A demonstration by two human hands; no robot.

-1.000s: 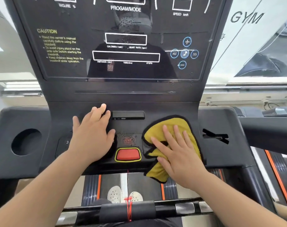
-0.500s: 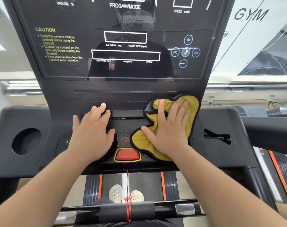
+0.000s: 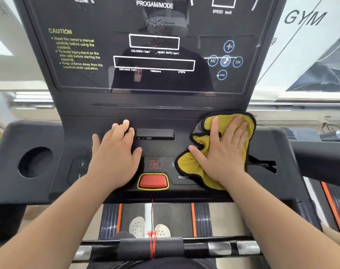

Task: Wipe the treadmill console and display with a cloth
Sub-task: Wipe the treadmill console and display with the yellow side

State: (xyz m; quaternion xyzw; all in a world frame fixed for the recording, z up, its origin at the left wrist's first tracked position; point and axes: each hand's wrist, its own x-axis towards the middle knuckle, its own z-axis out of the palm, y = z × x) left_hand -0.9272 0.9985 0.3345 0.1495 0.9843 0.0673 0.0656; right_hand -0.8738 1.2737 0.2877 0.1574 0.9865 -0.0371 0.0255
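Fingers (image 3: 237, 131) of the right hand (image 3: 225, 152), straight and spread, press the yellow cloth (image 3: 192, 166) flat on the right panel of the console (image 3: 165, 150). The cloth's long axis runs from 7 to 1 o'clock. The display (image 3: 184, 82) lies at 11 o'clock from these fingertips, probably the next surface. The left hand (image 3: 115, 158), fingers straight, rests flat at 9 o'clock, holding nothing.

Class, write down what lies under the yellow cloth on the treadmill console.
The yellow cloth lies on the black console, with the right hand pressing flat on top. A MODE label shows at its lower left edge; any buttons beneath are covered.
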